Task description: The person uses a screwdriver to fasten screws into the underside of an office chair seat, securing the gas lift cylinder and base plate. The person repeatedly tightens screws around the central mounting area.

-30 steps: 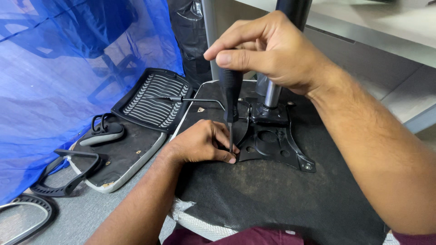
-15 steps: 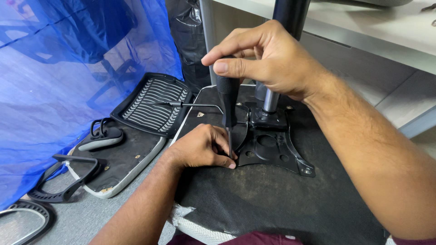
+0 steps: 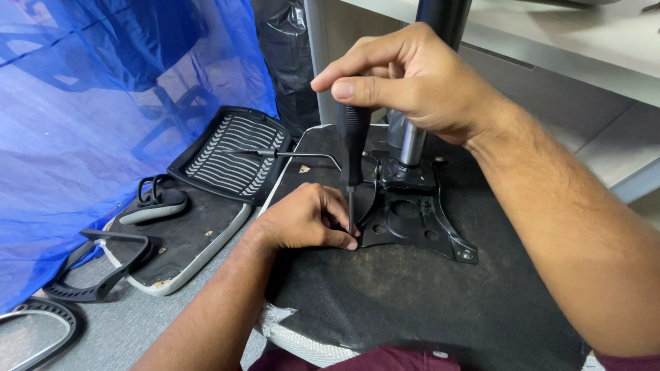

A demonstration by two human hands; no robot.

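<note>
Screwdriver (image 3: 353, 137) stands upright, its dark handle gripped from above by the right hand (image 3: 412, 82), fingers curled closed round the top. Its thin shaft runs straight down to the left hand (image 3: 306, 218), which rests on the upturned chair seat (image 3: 412, 302) with fingertips pinched together about the tip; whatever they pinch is too small to tell. Just right of that hand lies the black metal mounting plate (image 3: 412, 223), flat on the seat's dark underside, with a chrome column (image 3: 411, 141) rising from it beneath the right hand. Left of the left hand, down on the floor, lie a slatted black panel (image 3: 230, 154) and a loose armrest (image 3: 152, 205), with blue plastic sheeting (image 3: 103, 124) beyond them.
</note>
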